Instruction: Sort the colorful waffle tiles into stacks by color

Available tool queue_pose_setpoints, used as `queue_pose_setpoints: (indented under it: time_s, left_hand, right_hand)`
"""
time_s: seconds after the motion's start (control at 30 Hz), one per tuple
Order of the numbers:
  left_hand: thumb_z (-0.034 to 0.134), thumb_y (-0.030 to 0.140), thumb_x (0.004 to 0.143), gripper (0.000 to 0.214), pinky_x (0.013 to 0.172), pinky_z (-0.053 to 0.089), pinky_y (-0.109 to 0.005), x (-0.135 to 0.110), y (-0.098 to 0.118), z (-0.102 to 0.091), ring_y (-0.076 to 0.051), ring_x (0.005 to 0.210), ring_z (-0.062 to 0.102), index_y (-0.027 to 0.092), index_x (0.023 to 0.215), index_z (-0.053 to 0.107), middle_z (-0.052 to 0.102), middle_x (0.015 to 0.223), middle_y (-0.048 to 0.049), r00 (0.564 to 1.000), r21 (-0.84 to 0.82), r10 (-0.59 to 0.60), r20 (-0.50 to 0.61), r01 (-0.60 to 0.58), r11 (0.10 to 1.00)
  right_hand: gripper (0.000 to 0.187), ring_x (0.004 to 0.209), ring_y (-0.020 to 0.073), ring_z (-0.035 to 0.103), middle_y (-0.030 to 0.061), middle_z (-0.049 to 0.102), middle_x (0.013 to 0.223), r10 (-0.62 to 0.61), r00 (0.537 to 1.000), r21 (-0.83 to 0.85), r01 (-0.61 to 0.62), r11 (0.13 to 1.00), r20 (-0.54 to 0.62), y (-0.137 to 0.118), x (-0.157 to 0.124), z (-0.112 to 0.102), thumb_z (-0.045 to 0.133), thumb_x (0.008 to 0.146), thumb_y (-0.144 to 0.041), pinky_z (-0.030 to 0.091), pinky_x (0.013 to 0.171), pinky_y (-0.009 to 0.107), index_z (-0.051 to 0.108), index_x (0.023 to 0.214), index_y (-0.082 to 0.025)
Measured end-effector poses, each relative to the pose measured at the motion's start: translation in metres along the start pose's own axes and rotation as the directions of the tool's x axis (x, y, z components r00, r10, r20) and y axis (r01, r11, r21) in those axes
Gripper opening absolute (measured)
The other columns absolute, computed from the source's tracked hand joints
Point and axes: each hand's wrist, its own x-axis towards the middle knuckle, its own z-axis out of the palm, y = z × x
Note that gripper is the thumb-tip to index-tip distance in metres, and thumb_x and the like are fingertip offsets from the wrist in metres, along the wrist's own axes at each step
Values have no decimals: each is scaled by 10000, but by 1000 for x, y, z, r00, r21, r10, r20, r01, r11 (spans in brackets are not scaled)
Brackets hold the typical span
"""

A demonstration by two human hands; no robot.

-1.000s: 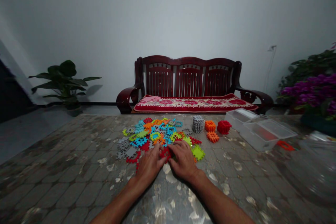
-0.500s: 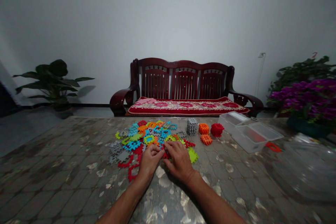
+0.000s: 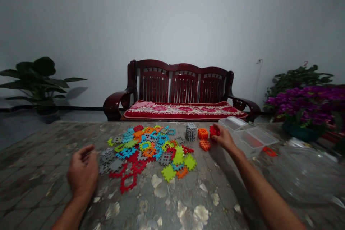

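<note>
My right hand (image 3: 225, 140) reaches to the right side of the table, its fingers closed on a red stack of notched plastic building tiles (image 3: 214, 130). Part of that stack is hidden behind the fingers. My left hand (image 3: 83, 170) hovers at the left of the tile pile, loosely curled, a gap between thumb and fingers and nothing visible in it. The pile of loose interlocking tiles (image 3: 145, 145) in red, blue, green, orange and grey spreads over the middle. Beside the red stack are a grey tile stack (image 3: 191, 132) and two orange tile stacks (image 3: 203, 134).
A clear plastic box (image 3: 246, 138) with an open lid stands right of the stacks. An orange piece (image 3: 269, 151) and a clear plastic container (image 3: 304, 176) lie farther right. Purple flowers (image 3: 307, 102) stand at the right; a wooden bench (image 3: 184, 75) is behind the table.
My hands have parted from the near side of the pile. The left moved left, the right moved right onto the red stack. Green, orange and grey tiles they covered now show. The view shifted slightly.
</note>
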Motion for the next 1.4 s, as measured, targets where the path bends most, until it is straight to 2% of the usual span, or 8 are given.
queue_pose_setpoints:
  time_s: [0.1,0.23,0.4,0.53,0.63,0.8,1.1,1.4]
  left_hand:
    - [520,421,840,227,923,573,-494,14,-18,-4,-279,969,696,344,1030,618,750,1038,33,998,197,-70,-9,70,978]
    - [500,433,860,256,824,578,-438,21,-36,1,-278,958,694,370,1072,630,756,1002,45,996,351,-76,50,54,935]
    - [451,444,907,502,857,572,-398,26,-37,3,-297,1050,717,224,1280,706,768,1181,-103,987,441,-53,149,-18,897]
    - [441,428,921,555,830,565,-380,27,-31,3,-300,1052,721,190,1346,706,771,1206,-128,984,469,-77,164,-9,883]
    - [433,419,936,555,815,560,-382,27,-29,4,-308,1046,718,186,1359,706,766,1232,-136,983,494,-70,169,-24,869]
    - [453,377,937,502,821,552,-371,26,-32,5,-290,1002,710,181,1301,736,765,1211,-126,983,452,-40,180,-47,891]
    - [479,379,930,484,745,523,-352,28,-35,7,-288,932,699,178,1274,753,772,1165,-127,983,435,-49,179,-34,900]
    - [479,396,940,459,718,487,-314,26,-32,4,-261,918,694,191,1239,762,780,1154,-109,980,410,-65,188,-18,912]
  right_hand:
    - [733,1263,341,689,151,746,1349,13,1000,-99,-12,995,4,33,18,-19,657,646,-105,505,1145,499,700,1376,-155]
    - [769,1260,346,698,162,752,1343,9,997,-156,3,988,74,50,36,-24,626,606,-53,525,1122,483,708,1366,-139]
    - [833,1298,356,678,142,746,1361,14,986,-118,6,993,163,51,49,-20,605,539,-32,507,1151,474,718,1356,-148]
    - [867,1352,355,642,144,711,1415,70,987,-122,-52,991,146,50,45,-15,590,527,-44,488,1171,464,696,1381,-145]
    - [860,1359,365,627,152,693,1431,124,992,-135,-119,984,23,47,31,-7,628,568,-100,470,1179,480,654,1426,-150]
    - [967,1370,410,582,209,627,1459,257,956,-124,-275,953,-144,35,4,14,760,675,-381,475,1131,533,472,1564,-134]
    - [1038,1368,403,565,263,556,1506,392,905,-160,-417,895,-165,11,3,31,706,782,-437,479,1086,497,272,1663,-101]
    - [916,1365,365,583,219,598,1464,396,904,-223,-424,878,-161,14,6,33,651,826,-370,477,1102,450,319,1646,-133]
